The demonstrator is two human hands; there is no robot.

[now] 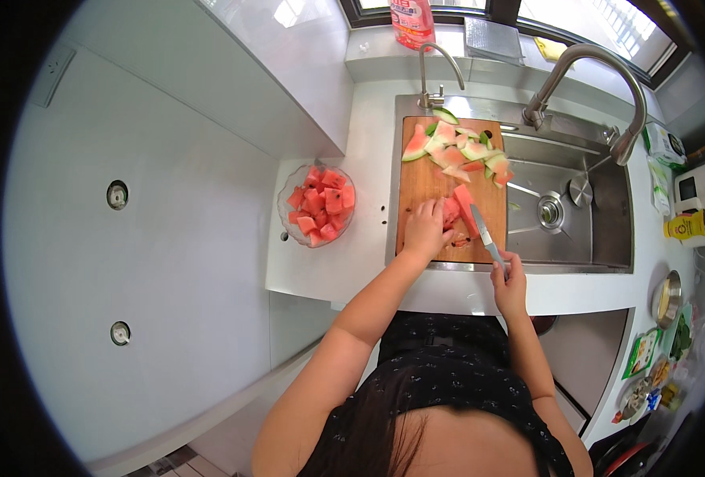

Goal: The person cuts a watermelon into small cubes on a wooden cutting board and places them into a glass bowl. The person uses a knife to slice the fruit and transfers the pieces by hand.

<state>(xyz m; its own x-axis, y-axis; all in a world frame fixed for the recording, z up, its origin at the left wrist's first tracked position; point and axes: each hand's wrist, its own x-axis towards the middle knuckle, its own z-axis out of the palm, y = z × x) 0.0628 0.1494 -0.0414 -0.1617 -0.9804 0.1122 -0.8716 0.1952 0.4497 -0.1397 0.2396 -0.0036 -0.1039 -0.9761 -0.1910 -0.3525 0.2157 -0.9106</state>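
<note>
My left hand (425, 229) rests on a wooden cutting board (417, 183), its fingertips gripping a chunk of red watermelon flesh (450, 213). Just right of that chunk lies a long watermelon strip (465, 206). In my right hand (510, 285) is a paring knife (483, 229) with a grey handle, its blade pointing away from me along the strip's right side. Watermelon rinds (448, 142) are heaped at the board's far end. Seeds and small wet scraps (461, 243) lie near my left fingers. To the left, a clear bowl (282, 210) holds watermelon cubes (323, 200).
The board spans the left part of a stainless steel sink (609, 208). A small tap (424, 77) and a tall curved faucet (632, 89) rise behind. Cabinet panels (310, 125) border the left. A yellow bottle (686, 225) and steel bowl (675, 292) stand at right.
</note>
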